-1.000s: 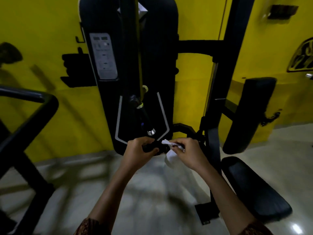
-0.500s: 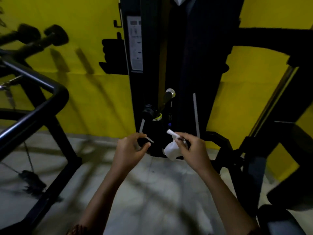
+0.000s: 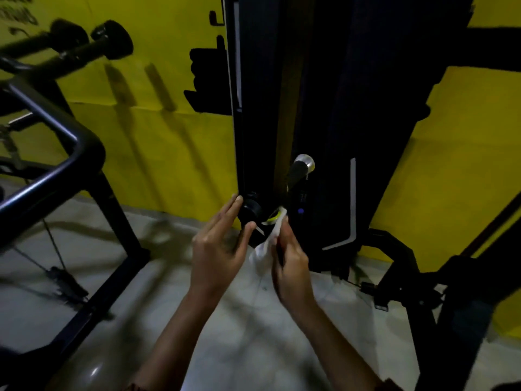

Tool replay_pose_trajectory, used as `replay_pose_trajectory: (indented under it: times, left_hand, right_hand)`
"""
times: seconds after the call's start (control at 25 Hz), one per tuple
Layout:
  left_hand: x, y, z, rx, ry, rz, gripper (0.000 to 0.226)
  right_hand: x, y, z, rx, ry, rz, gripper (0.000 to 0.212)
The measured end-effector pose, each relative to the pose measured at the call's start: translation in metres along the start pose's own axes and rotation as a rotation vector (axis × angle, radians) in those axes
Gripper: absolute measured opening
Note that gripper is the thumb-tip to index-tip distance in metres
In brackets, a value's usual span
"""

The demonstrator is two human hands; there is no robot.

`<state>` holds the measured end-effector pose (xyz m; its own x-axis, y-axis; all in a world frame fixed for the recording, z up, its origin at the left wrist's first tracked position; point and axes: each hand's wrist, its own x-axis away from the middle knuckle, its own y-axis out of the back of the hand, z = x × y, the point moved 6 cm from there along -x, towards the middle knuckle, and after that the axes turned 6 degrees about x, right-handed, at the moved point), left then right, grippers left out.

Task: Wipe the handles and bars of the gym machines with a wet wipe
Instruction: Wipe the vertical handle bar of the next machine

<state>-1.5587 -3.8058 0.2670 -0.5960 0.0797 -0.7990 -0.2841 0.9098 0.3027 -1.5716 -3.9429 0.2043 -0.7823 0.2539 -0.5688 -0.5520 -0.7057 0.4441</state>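
A tall black gym machine (image 3: 324, 108) stands against the yellow wall. Low on it a black handle with a silver end cap (image 3: 301, 167) points up and toward me, and a round black knob (image 3: 251, 209) sits to its left. My right hand (image 3: 290, 258) grips a white wet wipe (image 3: 265, 246), whose upper end reaches the yellow ring at the handle's base. My left hand (image 3: 220, 244) is held with straight fingers, fingertips beside the knob.
A black tubular frame (image 3: 64, 165) of another machine fills the left side, with two round-ended bars (image 3: 110, 43) above it. Black frame parts (image 3: 451, 292) stand at the right. A cable attachment (image 3: 64, 280) lies on the pale tiled floor (image 3: 253, 334).
The view has shifted left and closer to the machine. My left hand has opened and risen to the knob. My right hand has carried the wipe up to the handle's base.
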Motion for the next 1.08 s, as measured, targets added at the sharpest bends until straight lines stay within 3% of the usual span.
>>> replay_pose_trajectory:
  times: [0.24, 0.4, 0.56, 0.72, 0.96, 1.08]
  left_hand:
    - [0.008, -0.009, -0.012, -0.083, -0.056, -0.129, 0.040]
    - [0.013, -0.014, -0.016, -0.069, 0.037, -0.191, 0.039]
    - [0.015, -0.016, -0.020, -0.078, 0.056, -0.252, 0.041]
    - [0.018, -0.019, -0.020, -0.062, 0.084, -0.306, 0.042]
    - [0.019, -0.022, -0.017, -0.020, 0.141, -0.341, 0.041]
    - [0.018, -0.023, -0.018, -0.034, 0.119, -0.330, 0.041]
  right_hand:
    - [0.023, -0.006, -0.044, 0.132, 0.263, -0.008, 0.030]
    - [0.001, -0.012, -0.019, 0.055, 0.444, 0.048, 0.053]
    - [0.014, -0.005, -0.039, 0.075, 0.661, 0.108, 0.051]
    - [0.047, 0.013, -0.072, 0.034, 0.693, 0.235, 0.048]
    - [-0.009, 0.014, -0.004, 0.082, 0.748, 0.081, 0.036]
    - [0.012, -0.006, -0.038, 0.089, 0.869, 0.207, 0.033]
